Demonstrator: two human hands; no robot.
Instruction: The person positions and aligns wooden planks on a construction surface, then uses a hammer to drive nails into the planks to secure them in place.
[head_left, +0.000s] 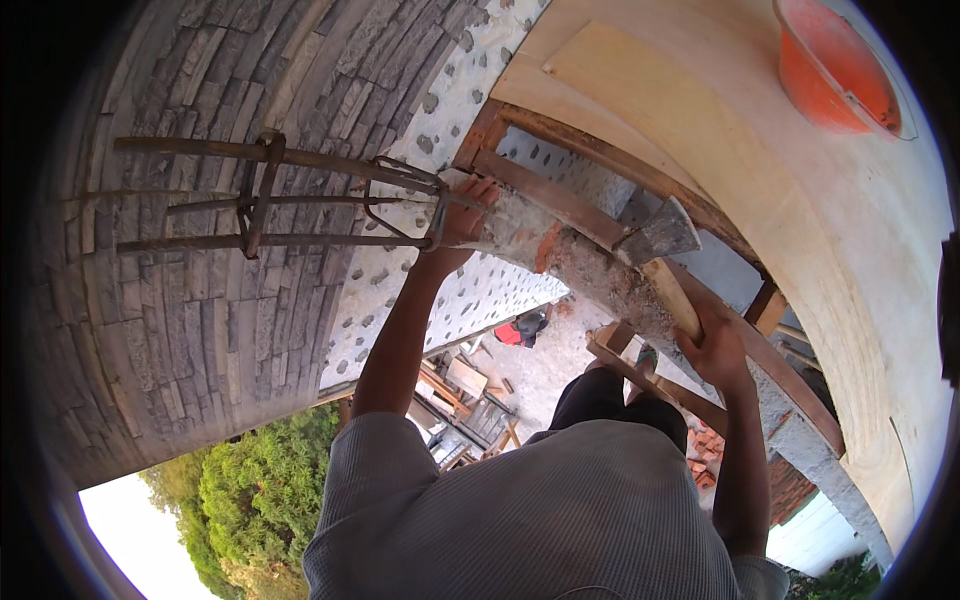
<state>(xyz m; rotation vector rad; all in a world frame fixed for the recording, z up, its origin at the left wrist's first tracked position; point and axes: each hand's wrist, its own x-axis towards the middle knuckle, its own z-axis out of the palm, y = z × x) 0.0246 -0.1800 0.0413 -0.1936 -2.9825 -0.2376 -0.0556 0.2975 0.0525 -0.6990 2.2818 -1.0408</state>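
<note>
Up by the stone wall, our left hand gripped the broken beam end beside rusty bars. Our right hand wrapped tight around the hatchet handle, blade on the beam. We judged chipping was underway; next needed a careful swing away from fingers.

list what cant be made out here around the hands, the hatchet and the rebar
- Head view: the palm of the left hand is hidden by its own back against the concrete beam.
- The hatchet handle's lower end is hidden inside the right hand.
- The rebar cage fades into the dark rim on the left.
- The orange bucket is cut by the top edge.
</note>
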